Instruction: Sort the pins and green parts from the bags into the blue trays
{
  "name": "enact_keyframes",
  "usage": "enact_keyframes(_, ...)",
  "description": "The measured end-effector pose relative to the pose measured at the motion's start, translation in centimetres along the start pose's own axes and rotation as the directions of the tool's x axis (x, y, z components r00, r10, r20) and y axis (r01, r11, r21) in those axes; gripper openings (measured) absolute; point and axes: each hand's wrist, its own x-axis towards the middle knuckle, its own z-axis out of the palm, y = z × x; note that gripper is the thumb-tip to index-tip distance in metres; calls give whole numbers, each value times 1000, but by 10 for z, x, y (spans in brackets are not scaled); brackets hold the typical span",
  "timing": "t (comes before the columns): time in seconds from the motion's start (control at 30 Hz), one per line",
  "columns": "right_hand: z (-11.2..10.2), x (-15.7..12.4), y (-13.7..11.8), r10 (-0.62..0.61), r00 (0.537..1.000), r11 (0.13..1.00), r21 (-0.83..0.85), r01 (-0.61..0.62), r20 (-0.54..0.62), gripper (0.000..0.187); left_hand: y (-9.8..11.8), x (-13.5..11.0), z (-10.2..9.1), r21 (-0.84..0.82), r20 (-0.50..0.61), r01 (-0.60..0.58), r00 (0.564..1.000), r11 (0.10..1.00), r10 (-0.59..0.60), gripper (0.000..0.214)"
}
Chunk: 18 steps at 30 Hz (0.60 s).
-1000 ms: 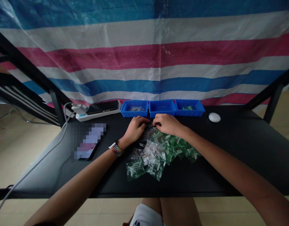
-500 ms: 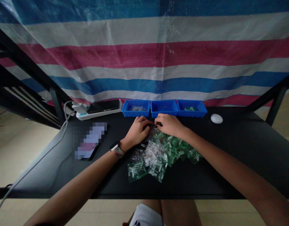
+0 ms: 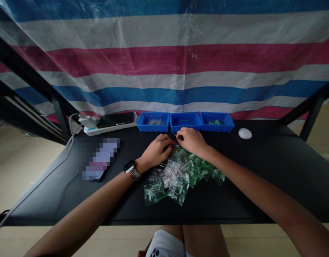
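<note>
Head cam: right hand [image 3: 191,140] in a pinch grip on some skinny pin [image 3: 174,134], left hand [image 3: 156,150] unclear, baggies [image 3: 177,175] alongside

Blue bins [image 3: 184,125] blocking back ctr, baggie pile [image 3: 177,175] in way nearer, open tabletop [image 3: 282,164] on R

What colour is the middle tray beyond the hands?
The middle tray is blue, seen best in the head view.
</note>
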Motion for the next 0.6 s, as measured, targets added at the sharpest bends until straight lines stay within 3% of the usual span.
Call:
enact_keyframes(0.23, 8, 4, 7, -47, 998, 992, 115, 51, -35, 17, 5, -2, 0, -49, -3, -23, 1000, 999, 23, 30)
enact_keyframes(0.37, 6, 10, 13, -159, 986, 924, 342, 169, -58, 21, 5, -3, 2, -106, -149, 6, 989, 994, -22, 27)
enact_keyframes(0.5, -1, 13, 14, -223, 971, 847, 476, 234, -81, 22, 1, -2, 2, -146, -313, 91, 940, 985, -133, 17)
enact_keyframes(0.6, -4, 10, 13, -248, 967, 823, 513, 243, -61, 23, -2, 0, 1, -204, -303, 117, 936, 972, -177, 8)
